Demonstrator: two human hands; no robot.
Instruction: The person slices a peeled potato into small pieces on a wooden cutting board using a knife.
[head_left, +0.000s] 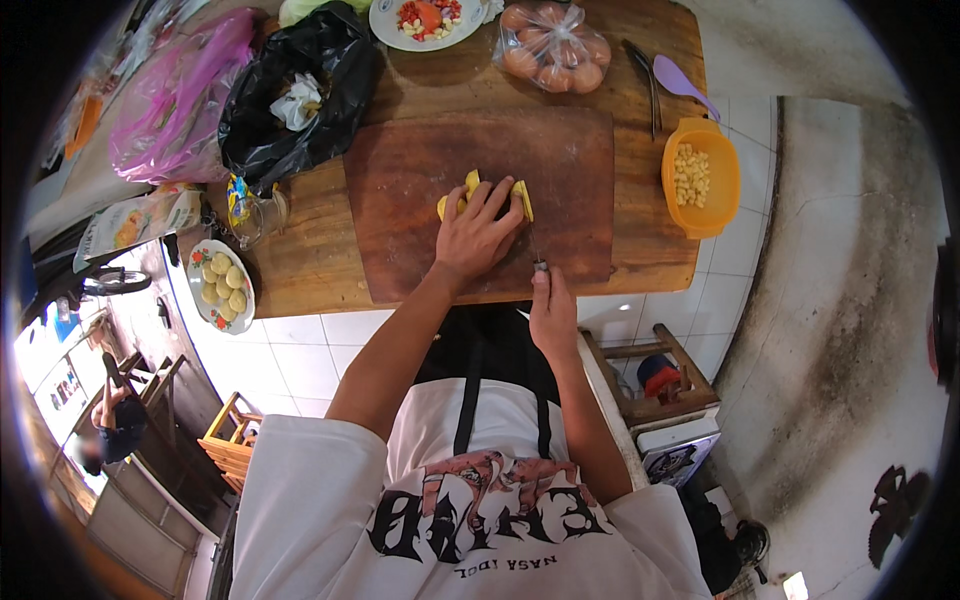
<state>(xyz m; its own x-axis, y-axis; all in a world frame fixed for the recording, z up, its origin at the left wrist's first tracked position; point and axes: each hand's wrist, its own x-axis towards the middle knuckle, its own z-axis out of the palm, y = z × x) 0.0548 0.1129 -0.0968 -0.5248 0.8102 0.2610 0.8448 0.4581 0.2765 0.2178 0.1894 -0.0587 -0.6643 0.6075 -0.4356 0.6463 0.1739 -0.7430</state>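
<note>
My left hand (480, 229) presses down on yellow pieces of what looks like peeled potato (471, 182), its fingers spread over them. One upright slice (523, 201) stands at its fingertips, against the knife. In my right hand (553, 311) is the handle of a kitchen knife (537, 247); its thin blade points away from me, seen nearly edge-on along the slice. Part of the blade and some pieces are hidden by my fingers. All this rests on a dark wooden cutting board (420, 157) near the table's front edge.
An orange plastic bowl (724, 187) with small pale dice stands right. A floral plate (244, 319) holds several peeled potatoes. Around the wooden table (645, 262) are a black plastic bag (255, 90), bagged eggs (555, 49), a purple spoon (679, 79) and a chilli-and-garlic plate (386, 30).
</note>
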